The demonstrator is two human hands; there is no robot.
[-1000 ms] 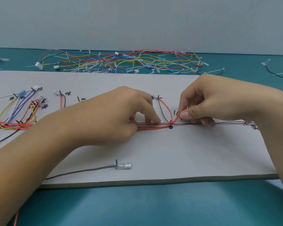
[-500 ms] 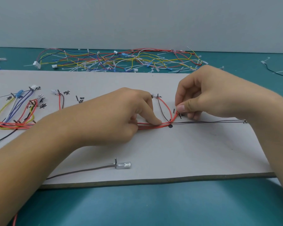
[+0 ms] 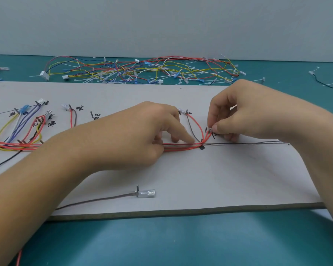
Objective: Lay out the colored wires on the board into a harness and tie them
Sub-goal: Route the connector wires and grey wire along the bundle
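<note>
Lifted slightly, right hand (image 3: 258, 114) grip pinches red wire (image 3: 208, 135) end; board (image 3: 238, 179) edge stays open

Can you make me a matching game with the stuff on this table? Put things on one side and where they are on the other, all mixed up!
Things:
1. left hand
2. right hand
3. pile of loose wires
4. clear connector

Places:
A. on the green table behind the board
B. near the board's front edge, on a grey wire
C. pressing the red wires flat
D. pinching a red wire end by a pin

Pairs: 1-C, 2-D, 3-A, 4-B
</note>
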